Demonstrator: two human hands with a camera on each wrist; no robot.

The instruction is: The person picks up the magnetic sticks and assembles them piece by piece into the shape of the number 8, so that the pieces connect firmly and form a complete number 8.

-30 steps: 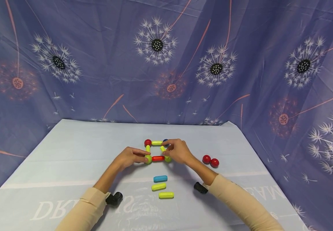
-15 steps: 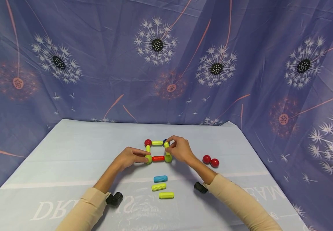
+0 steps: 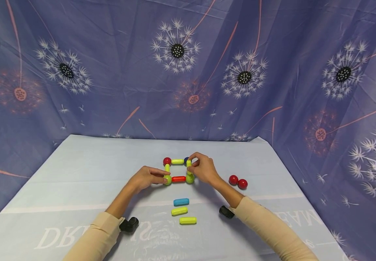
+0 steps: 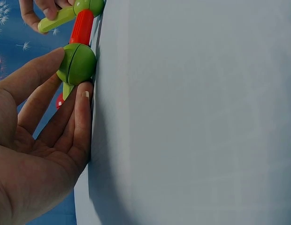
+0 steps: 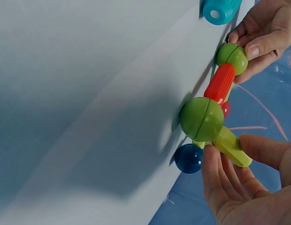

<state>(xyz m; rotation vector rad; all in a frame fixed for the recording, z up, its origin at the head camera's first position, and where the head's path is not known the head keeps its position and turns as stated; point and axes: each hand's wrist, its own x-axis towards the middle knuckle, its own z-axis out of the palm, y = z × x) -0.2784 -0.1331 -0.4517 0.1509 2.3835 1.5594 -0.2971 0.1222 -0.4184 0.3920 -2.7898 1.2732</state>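
Note:
A square of magnetic balls and rods lies on the table. Its back corners are a red ball [image 3: 167, 161] and a dark blue ball [image 5: 188, 158]; both front corners are green balls. Thumb and fingers of my left hand [image 3: 146, 178] grip the front left green ball [image 4: 77, 64]. At the front right green ball [image 5: 202, 118], my right hand [image 3: 204, 169] pinches a yellow-green rod [image 5: 232, 146] that stands up from the ball. A red rod [image 3: 179, 179] joins the two green balls. Another yellow rod [image 3: 177, 161] forms the back side.
In front of the square lie a blue rod [image 3: 181, 202] and two yellow rods, the nearest yellow rod [image 3: 188, 220] closest to me. Two red balls [image 3: 238, 182] touch each other on the right. A patterned curtain [image 3: 188, 72] hangs behind the table.
My right hand has swung the yellow-green rod from leaning leftward to upright on the front right green ball. The left hand keeps its hold on its ball.

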